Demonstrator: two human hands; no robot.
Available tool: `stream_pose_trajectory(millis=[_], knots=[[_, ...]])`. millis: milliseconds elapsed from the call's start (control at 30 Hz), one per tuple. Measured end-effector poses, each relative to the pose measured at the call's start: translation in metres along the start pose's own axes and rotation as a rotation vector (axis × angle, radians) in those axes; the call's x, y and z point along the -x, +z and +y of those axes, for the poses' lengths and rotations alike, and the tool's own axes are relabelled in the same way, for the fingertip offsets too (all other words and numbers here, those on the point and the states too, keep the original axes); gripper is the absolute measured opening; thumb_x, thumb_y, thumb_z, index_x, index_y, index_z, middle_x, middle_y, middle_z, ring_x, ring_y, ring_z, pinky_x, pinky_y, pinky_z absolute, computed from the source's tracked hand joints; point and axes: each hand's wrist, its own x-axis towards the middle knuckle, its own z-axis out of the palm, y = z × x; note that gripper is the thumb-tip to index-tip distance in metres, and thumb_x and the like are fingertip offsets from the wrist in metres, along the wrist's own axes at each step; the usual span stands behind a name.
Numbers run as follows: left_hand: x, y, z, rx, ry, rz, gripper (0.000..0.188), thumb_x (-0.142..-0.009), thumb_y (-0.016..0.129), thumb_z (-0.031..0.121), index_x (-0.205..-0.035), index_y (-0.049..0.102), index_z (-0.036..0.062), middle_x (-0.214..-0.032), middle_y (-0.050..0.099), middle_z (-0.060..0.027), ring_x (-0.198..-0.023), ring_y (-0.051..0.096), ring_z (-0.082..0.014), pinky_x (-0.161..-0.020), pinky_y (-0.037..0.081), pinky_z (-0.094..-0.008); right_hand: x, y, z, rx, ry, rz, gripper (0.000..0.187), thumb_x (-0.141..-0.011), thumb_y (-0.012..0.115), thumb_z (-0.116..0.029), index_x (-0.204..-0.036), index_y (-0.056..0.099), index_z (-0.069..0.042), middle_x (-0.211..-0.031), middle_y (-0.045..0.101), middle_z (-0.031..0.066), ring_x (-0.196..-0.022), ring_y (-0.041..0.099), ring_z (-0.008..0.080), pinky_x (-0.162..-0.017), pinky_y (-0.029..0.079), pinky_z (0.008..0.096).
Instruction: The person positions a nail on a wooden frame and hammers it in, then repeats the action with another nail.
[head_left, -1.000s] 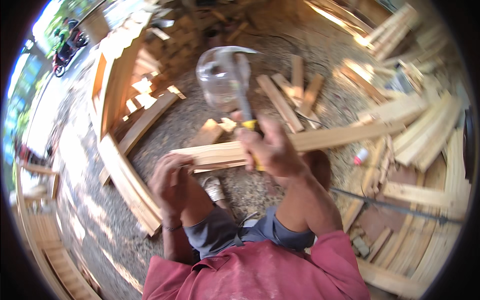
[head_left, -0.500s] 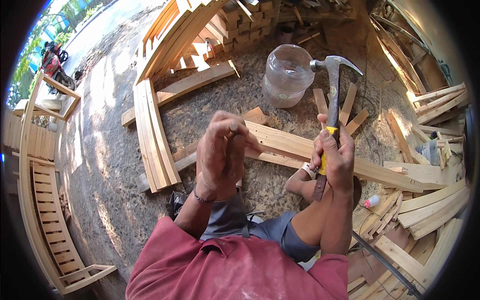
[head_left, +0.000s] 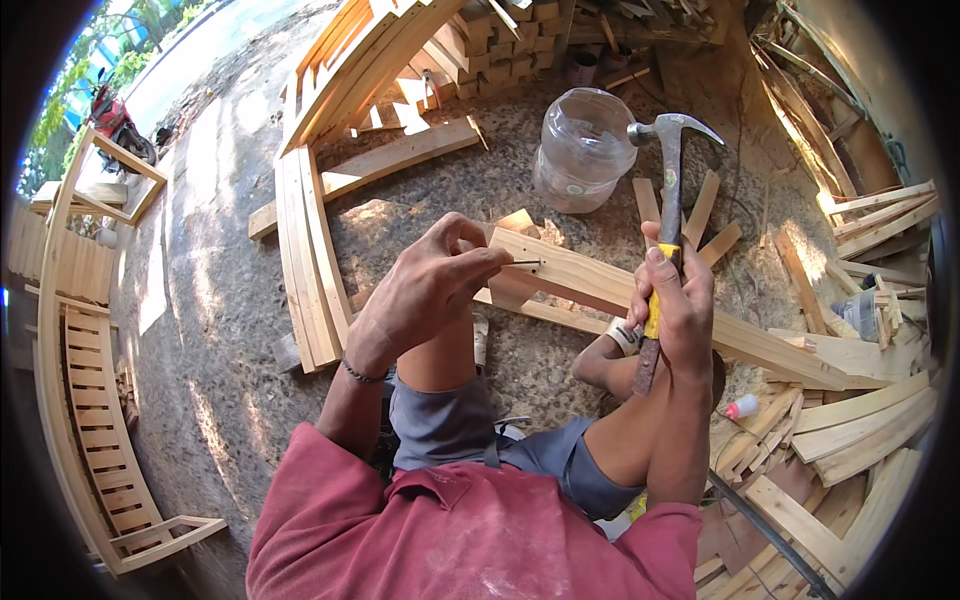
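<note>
A thin dark nail [head_left: 525,263] sticks out between the thumb and forefinger of my left hand [head_left: 425,285]. Its tip is over the left end of a pale wooden beam [head_left: 590,278], close to small dark holes; whether it touches the wood I cannot tell. My right hand [head_left: 682,305] is wrapped around the yellow and black handle of a claw hammer [head_left: 672,190], held upright with its metal head at the top. That hand is in front of the beam, which runs across my lap from the middle toward the lower right.
Beyond the beam stands a clear plastic jar [head_left: 585,160]. Curved wooden pieces [head_left: 308,260] lie at left of centre, and a slatted wooden frame [head_left: 100,420] is at the far left. Loose planks [head_left: 865,415] and a small white bottle with a pink cap [head_left: 741,407] lie at right.
My left hand has turned and lowered from a raised pose toward the beam's end, and the nail now shows in its fingers. The right hand and hammer have barely moved.
</note>
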Motion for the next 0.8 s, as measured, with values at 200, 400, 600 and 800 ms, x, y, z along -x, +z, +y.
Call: stream_pose_trajectory(millis=[200,400,600,800], knots=[[0.001,0.002,0.0,-0.185,0.129,0.093,0.025,-0.082,0.071,0.005,-0.107,0.07,0.0067,-0.095,0.06,-0.0108,-0.081,0.064,-0.0301,-0.068,0.053,-0.0379,0.001,0.0,0.0,0.008,0.0,0.001,0.036,-0.101,0.053,-0.02,-0.125,0.05,0.006,-0.067,0.05,0.0014,-0.049,0.05,0.0072,-0.044,0.047,0.0242],[-0.012,0.012,0.004,0.251,0.096,0.304,0.017,-0.083,0.07,0.001,-0.1,0.067,0.001,-0.091,0.066,-0.0114,-0.08,0.067,-0.0261,-0.068,0.053,-0.0339,0.0,-0.003,0.002,0.006,-0.005,-0.008,0.036,-0.101,0.054,-0.02,-0.125,0.05,0.006,-0.068,0.05,0.0018,-0.049,0.05,0.0072,-0.045,0.047,0.0246],[-0.017,0.038,-0.004,0.365,0.069,0.286,0.013,-0.084,0.072,0.003,-0.095,0.066,-0.0005,-0.091,0.069,-0.0112,-0.08,0.069,-0.021,-0.068,0.054,-0.0303,0.001,-0.002,0.0,-0.003,0.032,0.008,0.037,-0.1,0.055,-0.02,-0.125,0.05,0.006,-0.068,0.05,0.0019,-0.05,0.05,0.0073,-0.045,0.047,0.0247],[-0.017,0.044,-0.005,0.374,0.115,0.267,0.012,-0.085,0.072,0.004,-0.095,0.066,0.0006,-0.093,0.069,-0.0113,-0.08,0.07,-0.022,-0.067,0.056,-0.0317,0.002,-0.004,0.001,-0.013,0.018,-0.004,0.037,-0.1,0.055,-0.02,-0.126,0.049,0.006,-0.068,0.05,0.0021,-0.05,0.05,0.0073,-0.045,0.048,0.0246]])
